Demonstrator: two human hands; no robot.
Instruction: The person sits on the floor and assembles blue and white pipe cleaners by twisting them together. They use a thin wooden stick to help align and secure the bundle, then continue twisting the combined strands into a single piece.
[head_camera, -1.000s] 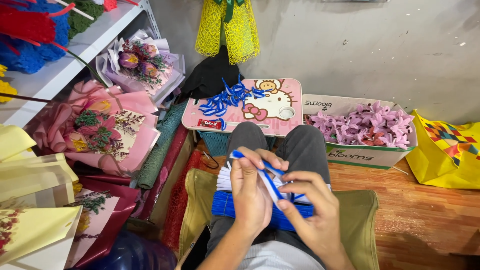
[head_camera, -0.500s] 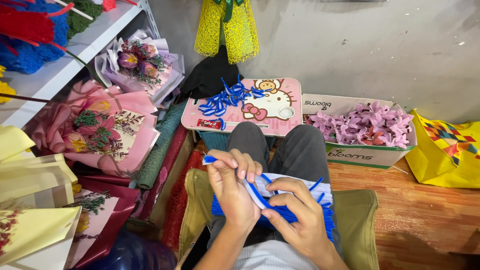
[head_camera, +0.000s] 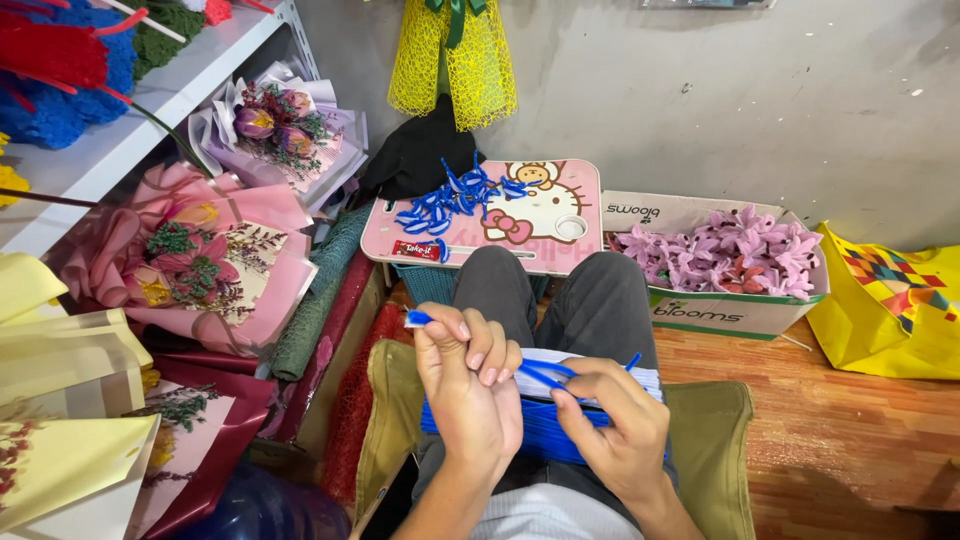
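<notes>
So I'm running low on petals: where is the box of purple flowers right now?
In the head view, the box of purple flowers sits on the wooden floor at the right, between the pink lap table and the yellow bag, beyond the person's knees.

Blue bundle (head_camera: 545, 435) mostly hidden under both hands (lap); dark corner object (head_camera: 265, 505) cropped.

A single head-worn camera looks steeply down and forward over the seated person's lap, close to the hands in the lower centre of the frame. It faces a grey plaster wall (head_camera: 700, 90) across the top. A white shelf (head_camera: 150, 110) runs along the upper left, and the wooden floor (head_camera: 850, 430) fills the lower right.
</notes>
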